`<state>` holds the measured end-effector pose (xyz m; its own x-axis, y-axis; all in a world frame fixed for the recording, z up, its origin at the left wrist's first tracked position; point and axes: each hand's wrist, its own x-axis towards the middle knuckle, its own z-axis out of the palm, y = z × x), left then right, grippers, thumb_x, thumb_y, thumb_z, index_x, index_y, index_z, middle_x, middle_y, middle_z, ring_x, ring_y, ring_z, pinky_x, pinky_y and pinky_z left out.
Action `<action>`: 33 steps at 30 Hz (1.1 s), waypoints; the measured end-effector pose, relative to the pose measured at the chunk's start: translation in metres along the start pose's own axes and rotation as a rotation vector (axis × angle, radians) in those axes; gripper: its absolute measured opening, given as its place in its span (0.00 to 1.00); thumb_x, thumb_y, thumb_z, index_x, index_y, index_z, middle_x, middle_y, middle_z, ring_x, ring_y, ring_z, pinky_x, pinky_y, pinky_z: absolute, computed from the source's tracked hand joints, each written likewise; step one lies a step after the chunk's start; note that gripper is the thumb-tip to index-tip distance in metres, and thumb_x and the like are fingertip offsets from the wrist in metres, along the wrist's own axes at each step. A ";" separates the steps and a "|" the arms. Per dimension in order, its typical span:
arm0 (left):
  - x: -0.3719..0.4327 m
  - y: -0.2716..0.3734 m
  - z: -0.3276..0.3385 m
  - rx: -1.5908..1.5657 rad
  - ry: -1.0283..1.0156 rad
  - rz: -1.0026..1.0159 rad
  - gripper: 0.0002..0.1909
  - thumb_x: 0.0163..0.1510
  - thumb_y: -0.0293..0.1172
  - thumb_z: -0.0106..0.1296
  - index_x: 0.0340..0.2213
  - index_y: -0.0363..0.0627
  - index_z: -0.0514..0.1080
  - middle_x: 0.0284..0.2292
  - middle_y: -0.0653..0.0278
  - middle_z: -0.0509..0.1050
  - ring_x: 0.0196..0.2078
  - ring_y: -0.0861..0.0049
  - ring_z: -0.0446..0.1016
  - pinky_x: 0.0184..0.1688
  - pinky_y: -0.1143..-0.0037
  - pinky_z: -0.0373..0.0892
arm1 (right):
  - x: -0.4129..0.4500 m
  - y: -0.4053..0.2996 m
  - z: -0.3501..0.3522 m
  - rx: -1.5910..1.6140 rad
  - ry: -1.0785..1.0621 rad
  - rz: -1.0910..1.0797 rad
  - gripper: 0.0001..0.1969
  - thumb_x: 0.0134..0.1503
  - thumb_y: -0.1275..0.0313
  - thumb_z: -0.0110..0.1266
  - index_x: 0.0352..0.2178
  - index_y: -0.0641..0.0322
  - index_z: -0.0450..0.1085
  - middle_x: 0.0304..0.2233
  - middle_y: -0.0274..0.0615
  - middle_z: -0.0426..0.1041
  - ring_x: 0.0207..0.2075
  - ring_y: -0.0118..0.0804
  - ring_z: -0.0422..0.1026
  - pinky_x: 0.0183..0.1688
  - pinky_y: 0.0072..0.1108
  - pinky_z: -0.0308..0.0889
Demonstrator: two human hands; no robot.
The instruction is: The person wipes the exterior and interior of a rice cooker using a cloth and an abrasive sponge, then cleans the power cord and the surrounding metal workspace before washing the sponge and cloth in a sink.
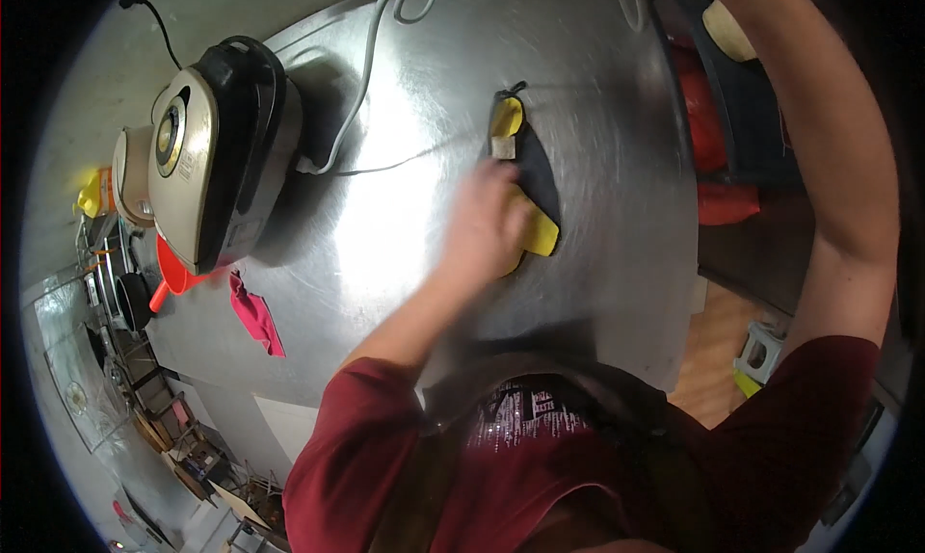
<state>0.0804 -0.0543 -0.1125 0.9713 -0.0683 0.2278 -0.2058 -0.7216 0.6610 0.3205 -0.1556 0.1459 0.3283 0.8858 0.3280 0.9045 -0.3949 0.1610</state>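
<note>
A black and yellow folded cloth with a small pale tag and a loop at its far end lies on the stainless steel table. My left hand is over its near left part; the hand is blurred, and whether its fingers grip the cloth cannot be told. My right arm reaches up along the right side of the view, and its hand is cut off at the top edge. A pink cloth lies on the table to the left.
A rice cooker or similar appliance stands at the left with a grey cord running from it. Beside it are a red plastic container with a handle and dark pans. Red items and a dark container lie beyond the table's right edge.
</note>
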 end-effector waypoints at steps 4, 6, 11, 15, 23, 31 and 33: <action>0.013 -0.003 0.030 0.482 -0.244 0.006 0.35 0.51 0.53 0.44 0.57 0.54 0.55 0.59 0.53 0.51 0.61 0.49 0.45 0.59 0.48 0.42 | -0.005 0.014 0.012 0.037 0.072 -0.029 0.06 0.46 0.69 0.53 0.21 0.61 0.68 0.23 0.45 0.70 0.30 0.44 0.71 0.35 0.31 0.66; 0.056 -0.042 0.025 0.585 -0.135 -0.122 0.35 0.52 0.57 0.39 0.58 0.55 0.53 0.60 0.54 0.49 0.63 0.51 0.42 0.60 0.48 0.38 | -0.011 0.020 0.014 0.008 0.090 -0.082 0.06 0.46 0.70 0.53 0.22 0.61 0.68 0.24 0.45 0.70 0.30 0.44 0.71 0.35 0.30 0.67; 0.182 -0.095 0.029 0.847 0.215 -0.444 0.32 0.54 0.54 0.35 0.57 0.54 0.53 0.59 0.49 0.49 0.62 0.47 0.42 0.59 0.50 0.39 | -0.008 0.016 0.017 0.011 0.109 -0.103 0.05 0.46 0.70 0.53 0.22 0.61 0.68 0.24 0.45 0.70 0.30 0.44 0.71 0.35 0.30 0.66; 0.171 -0.006 0.116 0.623 0.150 0.018 0.23 0.54 0.44 0.38 0.51 0.54 0.61 0.52 0.46 0.58 0.58 0.51 0.53 0.56 0.58 0.52 | -0.008 0.018 0.016 0.007 0.080 -0.105 0.05 0.46 0.71 0.53 0.22 0.61 0.68 0.24 0.44 0.70 0.30 0.43 0.71 0.35 0.30 0.66; -0.024 0.110 0.146 -0.057 -0.533 0.698 0.24 0.52 0.46 0.45 0.51 0.59 0.64 0.55 0.60 0.59 0.60 0.62 0.52 0.61 0.59 0.48 | -0.014 0.008 -0.001 -0.075 0.039 -0.166 0.04 0.46 0.73 0.52 0.22 0.61 0.68 0.24 0.43 0.70 0.30 0.42 0.71 0.34 0.30 0.66; 0.092 -0.082 -0.008 0.300 0.060 0.042 0.23 0.44 0.38 0.51 0.44 0.45 0.67 0.46 0.56 0.68 0.49 0.60 0.65 0.53 0.61 0.57 | -0.008 -0.004 -0.008 -0.094 0.091 -0.181 0.07 0.45 0.74 0.53 0.18 0.60 0.62 0.19 0.41 0.65 0.28 0.40 0.68 0.33 0.28 0.64; 0.072 -0.119 -0.036 0.639 0.300 -0.190 0.24 0.51 0.41 0.46 0.49 0.45 0.64 0.52 0.50 0.63 0.55 0.55 0.60 0.56 0.62 0.55 | 0.003 -0.008 -0.007 -0.098 0.098 -0.164 0.08 0.45 0.74 0.54 0.18 0.60 0.61 0.19 0.40 0.65 0.27 0.39 0.67 0.32 0.28 0.63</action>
<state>0.1705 0.0520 -0.1489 0.8902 0.2232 0.3973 0.1616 -0.9698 0.1826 0.3121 -0.1517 0.1515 0.1467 0.9142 0.3778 0.9114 -0.2734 0.3075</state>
